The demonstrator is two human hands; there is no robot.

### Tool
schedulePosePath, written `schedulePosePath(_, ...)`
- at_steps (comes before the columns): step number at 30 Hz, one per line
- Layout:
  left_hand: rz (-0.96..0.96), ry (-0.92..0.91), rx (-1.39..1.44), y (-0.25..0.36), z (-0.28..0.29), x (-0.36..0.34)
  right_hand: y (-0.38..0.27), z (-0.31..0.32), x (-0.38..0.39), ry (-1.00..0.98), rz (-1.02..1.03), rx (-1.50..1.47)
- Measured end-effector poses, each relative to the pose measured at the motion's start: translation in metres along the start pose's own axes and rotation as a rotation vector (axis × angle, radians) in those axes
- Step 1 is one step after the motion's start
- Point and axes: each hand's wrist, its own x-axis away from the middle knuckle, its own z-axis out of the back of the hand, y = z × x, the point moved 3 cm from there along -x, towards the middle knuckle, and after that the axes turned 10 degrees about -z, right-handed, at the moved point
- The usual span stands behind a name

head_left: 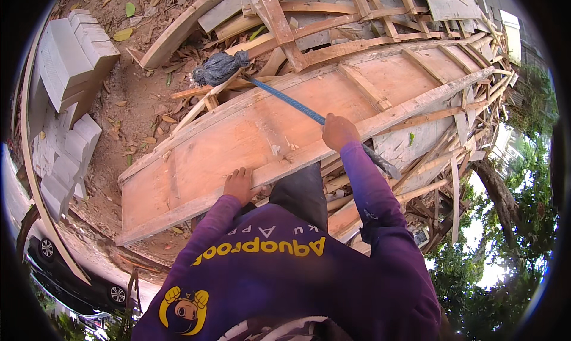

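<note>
Leaf-strewn dirt [128, 124] borders a framed plywood panel [214, 159] — left hand [239, 185] laid on its near edge, grip unclear; right hand [340, 133] clasping a blue ribbed bar [288, 97] — slanting toward the far edge.

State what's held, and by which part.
Right hand: blue bar, gripped at the right end of its visible length. Left hand: resting on the wooden panel.

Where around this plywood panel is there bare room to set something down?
On the plywood panel, the face left of the blue bar is open between the two long rails, beyond the left hand. The dirt between the panel and the grey blocks is free apart from leaves. Scrap lumber crowds the space beyond and right of the panel.
</note>
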Motion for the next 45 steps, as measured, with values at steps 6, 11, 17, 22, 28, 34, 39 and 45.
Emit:
schedulePosePath(6, -0.062, 0.147, -0.001, 0.0, 0.024, 0.004, 0.064, -0.012, 0.129, -0.048, 0.015, -0.439)
schedulePosePath(11, -0.054, 0.028, 0.06, -0.01, 0.044, -0.002, 0.075, -0.003, 0.217, 0.026, -0.031, -0.788)
schedulePosePath(17, -0.032, 0.018, 0.102, -0.012, 0.046, -0.002, 0.064, 0.014, 0.257, 0.02, -0.17, -1.329)
schedulePosePath(22, -0.062, 0.051, 0.072, -0.007, 0.022, -0.007, 0.089, 0.002, 0.257, 0.001, -0.302, -1.535)
schedulePosePath(28, -0.009, 0.02, 0.032, -0.003, 0.023, -0.01, 0.114, -0.066, 0.271, -0.146, -0.554, -1.655)
schedulePosePath(34, 0.017, -0.044, -0.018, -0.012, 0.086, -0.009, 0.114, -0.051, 0.313, -0.044, -0.553, -1.914)
schedulePosePath(39, -0.068, 0.107, 0.082, -0.047, 0.13, -0.019, 0.142, 0.007, 0.329, 0.523, -0.29, -2.066)
schedulePosePath(45, -0.104, 0.234, 0.048, -0.081, 0.184, -0.043, 0.177, 0.115, 0.345, 0.819, 0.588, -1.919)
